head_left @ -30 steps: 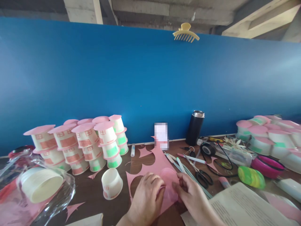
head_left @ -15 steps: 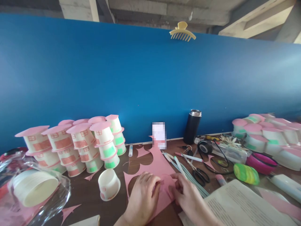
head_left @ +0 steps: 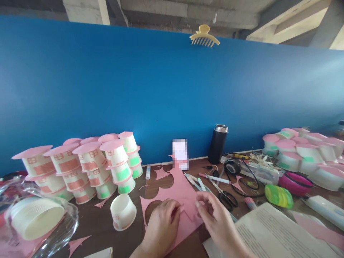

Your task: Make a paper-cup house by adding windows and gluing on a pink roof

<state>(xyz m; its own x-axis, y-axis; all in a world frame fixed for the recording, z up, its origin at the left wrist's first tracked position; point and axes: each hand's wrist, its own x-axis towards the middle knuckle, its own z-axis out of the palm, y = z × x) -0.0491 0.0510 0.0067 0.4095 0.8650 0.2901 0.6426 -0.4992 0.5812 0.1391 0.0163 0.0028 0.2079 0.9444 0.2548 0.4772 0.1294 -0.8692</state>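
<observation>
My left hand (head_left: pixel 163 223) is closed, its thumb and fingertips pinching the edge of a pink paper disc (head_left: pixel 187 210). The disc lies low over a larger pink paper sheet (head_left: pixel 172 196) with rounded cut-outs, so its outline is hard to separate from the sheet. To the right, my right hand (head_left: pixel 216 219) has its thumb and fingers apart and holds nothing, close to the disc's right side. A white paper cup (head_left: pixel 123 211) with a red window drawing stands left of my left hand.
Stacked decorated cups with pink roofs (head_left: pixel 92 157) stand at left, and more cups (head_left: pixel 303 150) at far right. Black-handled scissors (head_left: pixel 225 200), pens, a black flask (head_left: pixel 218 143) and a printed sheet (head_left: pixel 268 229) lie or stand right of my hands. A blue partition (head_left: pixel 161 89) closes the back.
My right hand has let go of the pink paper disc, its fingers opening and moving slightly right. My left hand keeps its pinch. The view has shifted slightly.
</observation>
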